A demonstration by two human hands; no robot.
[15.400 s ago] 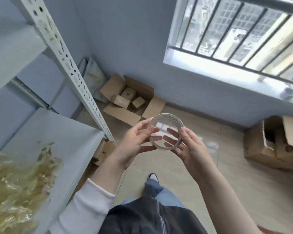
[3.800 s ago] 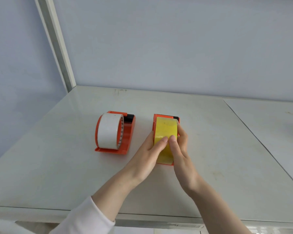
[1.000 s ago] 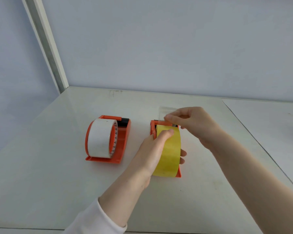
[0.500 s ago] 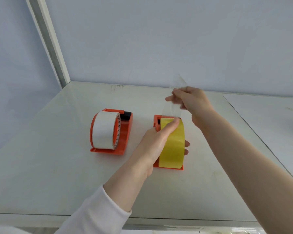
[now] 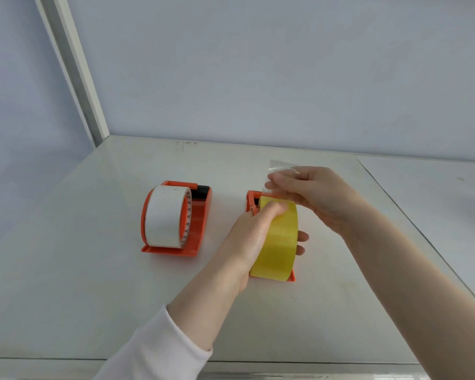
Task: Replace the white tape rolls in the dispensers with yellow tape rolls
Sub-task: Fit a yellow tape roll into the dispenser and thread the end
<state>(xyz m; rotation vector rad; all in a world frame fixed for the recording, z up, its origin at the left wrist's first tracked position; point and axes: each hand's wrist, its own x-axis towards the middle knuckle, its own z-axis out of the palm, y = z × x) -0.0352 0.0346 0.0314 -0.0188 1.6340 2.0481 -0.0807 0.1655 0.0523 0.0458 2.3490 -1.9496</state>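
At frame centre, the left hand (image 5: 254,231) grips the yellow tape roll (image 5: 279,242); the right hand (image 5: 310,193) pinches what looks like its clear tape end (image 5: 276,167).

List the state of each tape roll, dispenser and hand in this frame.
White roll: mounted in left dispenser, untouched.
Left dispenser: on shelf, still holds white tape.
Yellow roll: in right dispenser, gripped.
Right dispenser: mostly hidden.
Left hand: clasps yellow roll.
Right hand: pinches pulled-out tape strip.

Yellow roll (image 5: 279,237) mounted (white roll (image 5: 163,216) too)
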